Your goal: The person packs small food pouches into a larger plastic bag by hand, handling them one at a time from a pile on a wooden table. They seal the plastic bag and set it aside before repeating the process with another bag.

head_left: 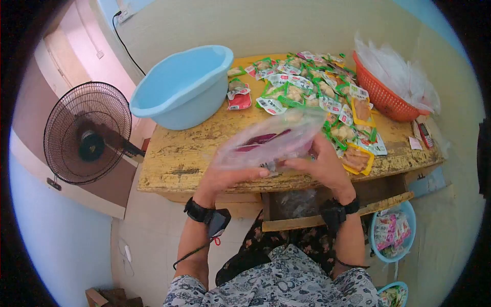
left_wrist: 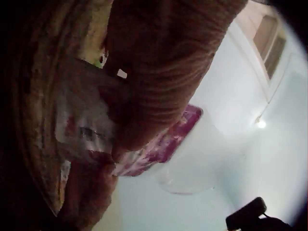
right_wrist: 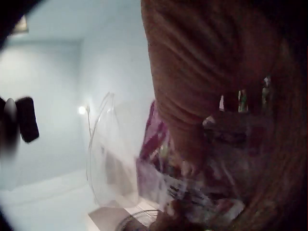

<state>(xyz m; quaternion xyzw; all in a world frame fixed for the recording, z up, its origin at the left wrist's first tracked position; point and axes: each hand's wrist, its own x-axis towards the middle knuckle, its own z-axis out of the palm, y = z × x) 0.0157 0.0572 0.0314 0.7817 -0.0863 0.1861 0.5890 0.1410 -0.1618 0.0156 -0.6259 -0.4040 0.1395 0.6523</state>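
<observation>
Above the front of the worn yellow table [head_left: 174, 161], a clear plastic bag [head_left: 302, 125] with purple packets [head_left: 262, 142] in it is held between two hands. My left hand [head_left: 225, 178] grips the bag from the left, thumb along its near side and the other fingers mostly hidden behind it. On the opposite side my right hand [head_left: 327, 166] holds it, thumb pointing inward. The bag's loose mouth spreads upward, and in the right wrist view its clear film [right_wrist: 113, 154] stands out beyond the purple packet [right_wrist: 151, 130].
Many small food packets [head_left: 294, 94] cover the table's back and right. A blue basin [head_left: 179, 115] stands at the left, an orange basket [head_left: 383, 94] of clear bags at the right. The drawer [head_left: 291, 222] is pulled out below. A fan [head_left: 87, 133] stands left.
</observation>
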